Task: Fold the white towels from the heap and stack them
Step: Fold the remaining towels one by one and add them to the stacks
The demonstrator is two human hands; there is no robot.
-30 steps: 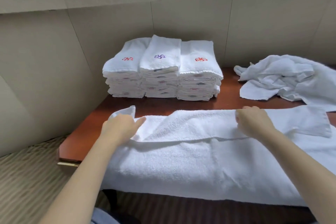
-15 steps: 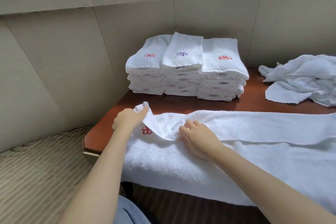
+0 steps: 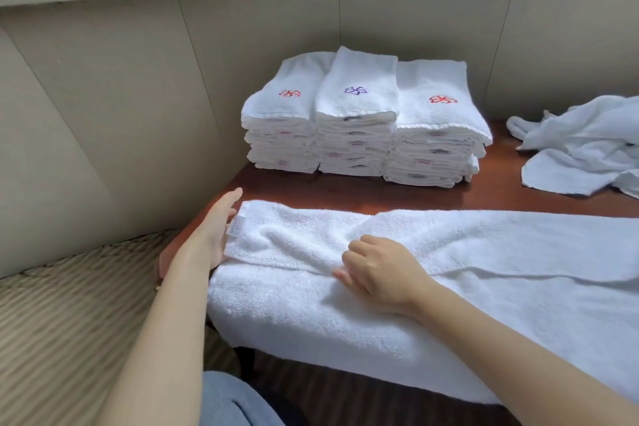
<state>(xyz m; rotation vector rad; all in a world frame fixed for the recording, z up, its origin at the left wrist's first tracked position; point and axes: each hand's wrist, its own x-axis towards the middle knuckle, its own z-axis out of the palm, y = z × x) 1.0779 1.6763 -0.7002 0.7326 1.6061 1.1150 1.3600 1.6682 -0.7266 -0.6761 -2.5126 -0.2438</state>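
A long white terry towel (image 3: 449, 252) is being folded on a red-brown polished wooden table (image 3: 345, 190). It is being laid lengthwise along the near edge, with its far side doubled toward the person and its near side left hanging over the front. The left hand (image 3: 214, 228) is being held flat and wide, fingers straight, against the towel's left end, where a small label is being shown at the hem; nothing is being gripped by it. The right hand (image 3: 377, 270) is being kept on top of the towel just right of that end, its fingers curled down onto the folded hem, which is being pinched between fingers and thumb.

Behind the towel, three stacks of folded white towels (image 3: 363, 121) are being kept side by side against the beige panelled wall (image 3: 138, 97), the left and right top pieces marked with a red embroidered flower, the middle one with a purple flower. At the far right, well apart from the stacks, a heap of crumpled white towels (image 3: 581, 149) is being left on the table. A knee in blue denim (image 3: 235, 401) is being glimpsed at the bottom edge.
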